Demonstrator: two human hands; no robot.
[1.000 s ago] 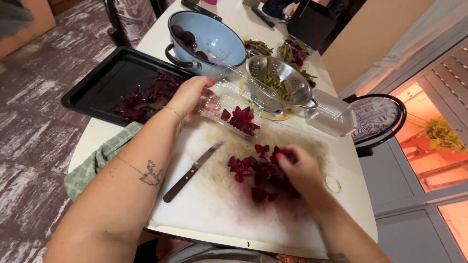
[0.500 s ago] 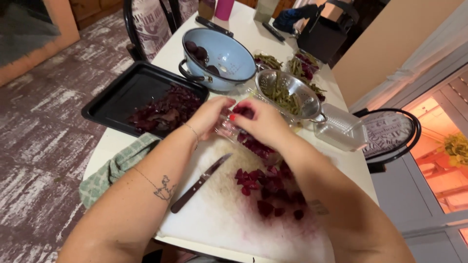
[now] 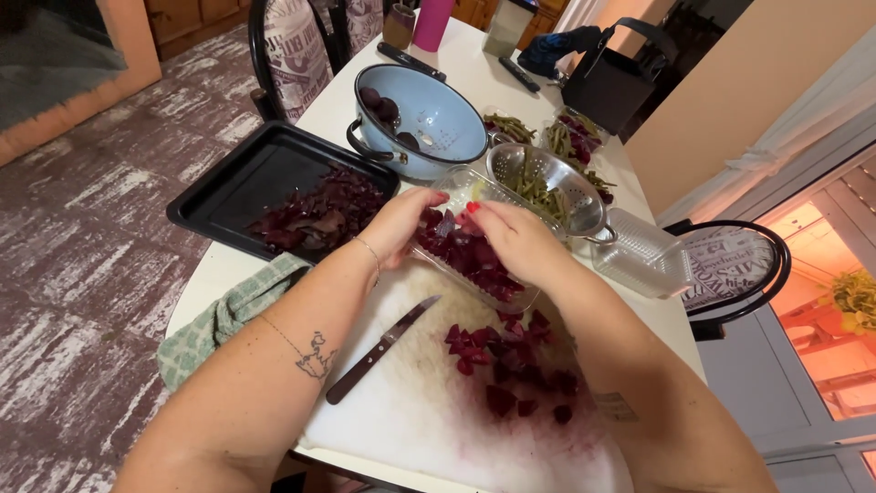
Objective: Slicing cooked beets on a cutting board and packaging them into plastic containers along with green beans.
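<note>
White bench [image 3: 328, 119] carries a stained cutting board [image 3: 411, 420]. Left hand [image 3: 401, 224] steadies a clear plastic tray [image 3: 474, 265] at the board's far edge; right hand [image 3: 511, 239] pinches beet pieces [image 3: 461, 248] inside. Knife [image 3: 379, 351] lies beside open board space.

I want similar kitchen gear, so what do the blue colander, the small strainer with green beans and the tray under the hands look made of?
Blue colander: likely enamelled metal, glossy with dark handles. Small strainer: shiny perforated steel, apparently. Tray: clear thin plastic, see-through.
</note>
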